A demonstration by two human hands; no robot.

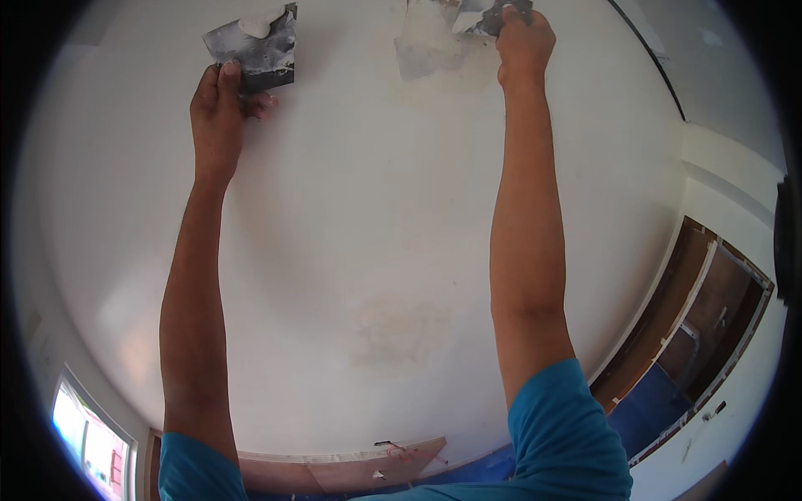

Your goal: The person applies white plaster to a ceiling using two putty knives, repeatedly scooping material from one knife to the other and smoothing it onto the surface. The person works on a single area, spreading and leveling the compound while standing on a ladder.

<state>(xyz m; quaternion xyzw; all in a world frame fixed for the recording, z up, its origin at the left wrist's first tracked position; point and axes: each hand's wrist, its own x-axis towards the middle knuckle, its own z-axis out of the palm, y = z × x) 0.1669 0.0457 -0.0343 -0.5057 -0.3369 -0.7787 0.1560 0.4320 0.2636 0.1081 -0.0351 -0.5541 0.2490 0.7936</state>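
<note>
Upper left: left hand (219,113) grips a flat metal hawk (255,48), held level against the ceiling (368,217) so its white putty blob (256,25) stays on. Upper right: right hand (523,46) clamps a knife (489,18), blade flat on a grey, rough wet patch (428,46). 2 stains mark the smooth paint.

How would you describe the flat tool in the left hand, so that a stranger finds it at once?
Start from the broad white surface that fills the view and follow the left arm up to the left hand. It holds a dark flat plate carrying a lump of white paste. The right hand holds a smaller blade against a grey patch.
</note>
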